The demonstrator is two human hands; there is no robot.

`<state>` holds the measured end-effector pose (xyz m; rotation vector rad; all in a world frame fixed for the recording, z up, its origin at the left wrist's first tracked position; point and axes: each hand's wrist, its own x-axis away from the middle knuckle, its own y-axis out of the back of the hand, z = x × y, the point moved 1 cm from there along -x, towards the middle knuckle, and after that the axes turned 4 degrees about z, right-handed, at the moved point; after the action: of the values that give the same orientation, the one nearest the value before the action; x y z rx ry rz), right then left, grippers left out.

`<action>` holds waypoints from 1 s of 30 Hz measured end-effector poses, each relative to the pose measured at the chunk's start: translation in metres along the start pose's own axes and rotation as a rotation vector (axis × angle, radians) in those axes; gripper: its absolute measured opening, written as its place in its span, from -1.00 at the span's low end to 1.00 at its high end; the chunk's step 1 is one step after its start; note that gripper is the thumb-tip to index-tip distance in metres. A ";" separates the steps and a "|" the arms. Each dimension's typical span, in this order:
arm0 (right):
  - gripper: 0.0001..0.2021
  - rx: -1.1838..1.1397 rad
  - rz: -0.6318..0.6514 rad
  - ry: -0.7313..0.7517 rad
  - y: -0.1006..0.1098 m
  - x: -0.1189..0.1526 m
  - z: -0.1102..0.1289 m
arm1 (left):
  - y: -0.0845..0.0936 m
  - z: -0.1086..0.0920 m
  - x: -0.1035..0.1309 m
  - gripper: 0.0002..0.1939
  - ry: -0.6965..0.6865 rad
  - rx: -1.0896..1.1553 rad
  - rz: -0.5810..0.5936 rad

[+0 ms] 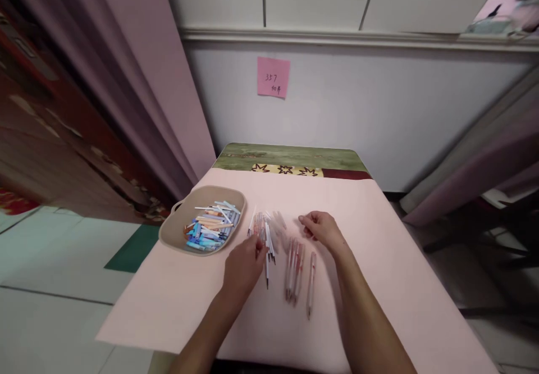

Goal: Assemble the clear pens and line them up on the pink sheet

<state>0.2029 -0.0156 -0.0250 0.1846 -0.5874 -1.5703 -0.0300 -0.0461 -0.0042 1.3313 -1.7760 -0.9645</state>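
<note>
My left hand (245,261) is closed in a pinch beside a loose bunch of thin white pen refills (269,242) with dark tips; what lies between its fingers is hidden. My right hand (320,228) hovers to the right of the bunch with thumb and fingers drawn together, and I cannot make out anything in them. Between the hands, some clear pen pieces (278,225) are smeared by motion. Closer to me lie several clear pens with reddish marks (295,270), side by side. One similar pen (311,285) lies apart, to their right.
A beige basket (172,229) at the table's left holds several blue pen parts, white sticks and orange pieces. Pale pink paper (379,284) covers most of the table, whose green patterned far end (290,155) stands by the wall. A pink note (273,77) is on the wall.
</note>
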 end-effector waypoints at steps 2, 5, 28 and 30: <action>-0.61 0.208 0.062 -0.038 0.015 0.014 -0.003 | -0.006 -0.002 0.011 -0.83 -0.072 0.129 0.104; -0.57 0.352 0.236 -0.111 0.017 0.048 -0.007 | -0.018 -0.009 0.023 -0.85 -0.109 0.245 0.208; -0.53 -0.886 0.505 -0.091 -0.067 0.069 0.046 | 0.011 -0.019 -0.022 -0.66 0.244 1.625 0.332; -0.52 -0.946 0.557 -0.131 -0.073 0.068 0.042 | 0.013 -0.016 -0.022 -0.65 0.286 1.655 0.360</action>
<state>0.1126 -0.0718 -0.0077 -0.7398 0.0604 -1.1665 -0.0173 -0.0251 0.0123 1.6695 -2.3794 1.1880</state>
